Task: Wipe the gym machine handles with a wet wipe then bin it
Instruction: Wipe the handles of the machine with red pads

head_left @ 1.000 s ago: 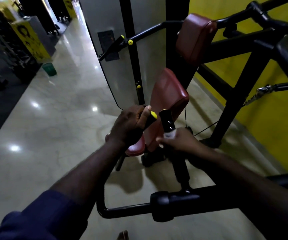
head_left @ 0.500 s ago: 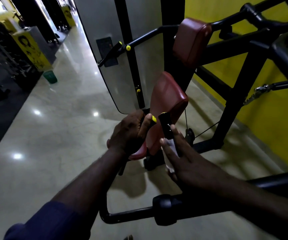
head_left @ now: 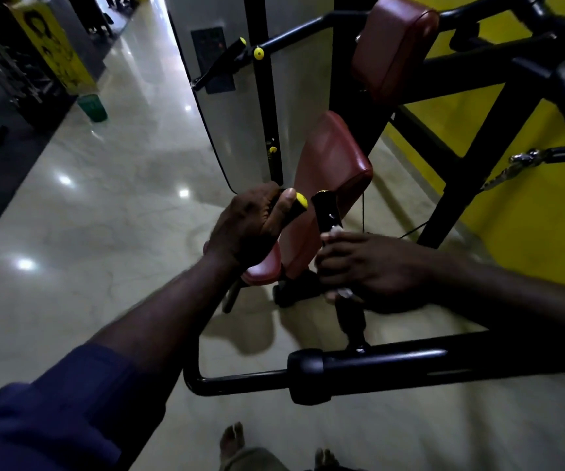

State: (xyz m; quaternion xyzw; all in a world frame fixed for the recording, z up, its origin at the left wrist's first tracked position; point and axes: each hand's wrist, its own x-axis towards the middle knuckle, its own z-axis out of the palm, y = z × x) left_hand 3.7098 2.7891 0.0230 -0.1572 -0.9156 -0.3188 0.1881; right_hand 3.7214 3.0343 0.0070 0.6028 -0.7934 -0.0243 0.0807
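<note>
My left hand (head_left: 250, 226) grips the left black handle, whose yellow end cap (head_left: 301, 200) shows past my thumb. My right hand (head_left: 373, 263) is wrapped around the right upright black handle (head_left: 325, 209), pressing a white wet wipe (head_left: 335, 230) against it. Only small bits of the wipe show at the top and bottom of my fist. Below my fist the handle's lower grip (head_left: 350, 317) runs down to a horizontal black bar (head_left: 376, 372).
The machine's maroon seat pad (head_left: 332, 164) and upper pad (head_left: 393, 42) stand just beyond the handles, with the black frame (head_left: 488, 130) and yellow wall to the right. A small green bin (head_left: 92, 107) sits far left on the glossy floor. My bare feet (head_left: 232, 443) are below.
My right hand, open against the handle half a second ago, has closed around it with the wipe and sits lower on the grip. My left hand has kept its hold.
</note>
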